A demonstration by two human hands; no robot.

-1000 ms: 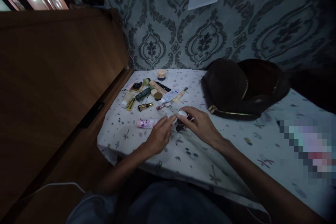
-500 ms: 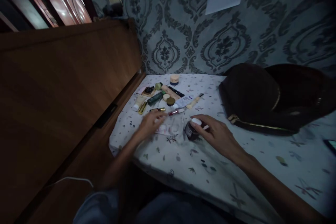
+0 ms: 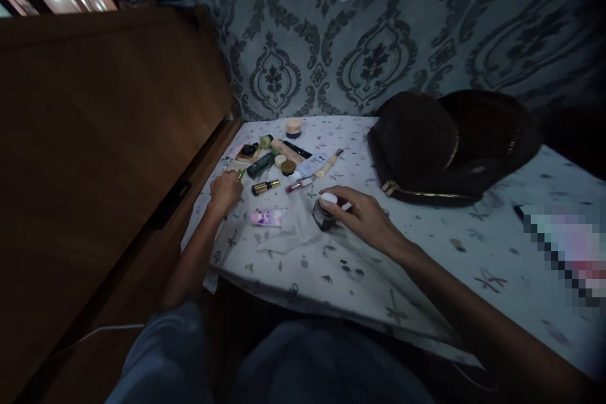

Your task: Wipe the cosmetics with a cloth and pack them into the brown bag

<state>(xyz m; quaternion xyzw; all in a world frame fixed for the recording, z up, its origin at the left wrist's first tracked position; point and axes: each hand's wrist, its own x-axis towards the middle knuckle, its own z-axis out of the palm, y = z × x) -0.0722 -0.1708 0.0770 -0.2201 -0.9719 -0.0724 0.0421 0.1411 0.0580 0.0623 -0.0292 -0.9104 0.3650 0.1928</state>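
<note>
Dark bottle (image 3: 324,216), 1, white cap (image 3: 328,198): upright, between front and rear edges of patterned cloth (image 3: 440,240); right hand (image 3: 363,218), grip closed on cap. Gold vial (image 3: 241,174), 1: near cloth's left edge, partly hidden by left hand (image 3: 226,191); whether grasped, cannot tell. Pink tube (image 3: 266,218), 1: lying between hands, beside clear plastic (image 3: 293,230). Brown bag (image 3: 411,151), 1: toward rear edge.

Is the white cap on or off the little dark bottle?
On: the white cap sits atop the little dark bottle, held by the right hand.
</note>
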